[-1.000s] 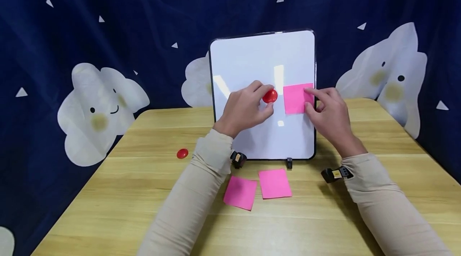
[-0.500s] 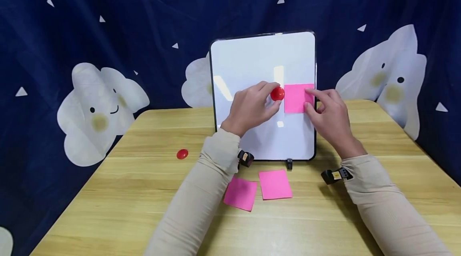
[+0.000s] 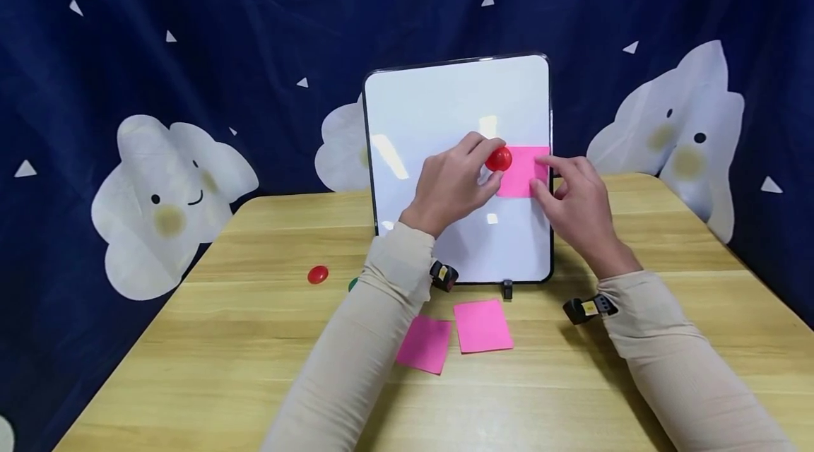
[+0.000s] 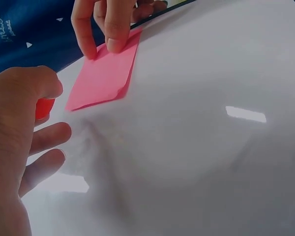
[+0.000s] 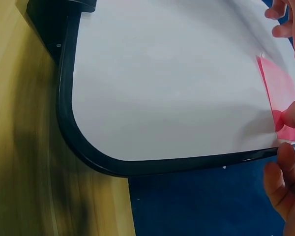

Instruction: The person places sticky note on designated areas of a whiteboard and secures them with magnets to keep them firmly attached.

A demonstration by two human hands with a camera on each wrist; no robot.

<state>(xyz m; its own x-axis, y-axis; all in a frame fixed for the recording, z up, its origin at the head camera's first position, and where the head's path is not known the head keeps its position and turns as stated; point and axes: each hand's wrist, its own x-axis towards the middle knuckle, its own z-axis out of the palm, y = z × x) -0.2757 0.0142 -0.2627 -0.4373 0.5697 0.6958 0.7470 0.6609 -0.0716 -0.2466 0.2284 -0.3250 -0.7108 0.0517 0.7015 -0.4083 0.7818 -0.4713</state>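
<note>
Between thumb and fingers my left hand point(image 3: 453, 183) pinches a round red magnet point(image 3: 499, 159). In the head view it overlaps the left part of a pink sticky note point(image 3: 523, 183); in the left wrist view the hand mostly hides the magnet point(image 4: 44, 108). The note lies on a white board point(image 3: 445, 106) near its right edge. With index finger and thumb, spread apart, my right hand point(image 3: 579, 208) presses the note's right side. Fingertips on the note point(image 4: 103, 78) also show in the left wrist view, where the note's near edge lifts slightly.
Two more pink sticky notes point(image 3: 483, 327) lie on the wooden table point(image 3: 222, 367) before the board. A second red magnet point(image 3: 318, 275) lies to the left, and a green piece point(image 3: 352, 284) peeks out beside the left sleeve. A small black foot point(image 3: 507, 289) supports the board.
My left hand has moved right and slightly up with the red magnet, from bare board to the sticky note's left side. The green piece has come into view. My right hand stays on the note.
</note>
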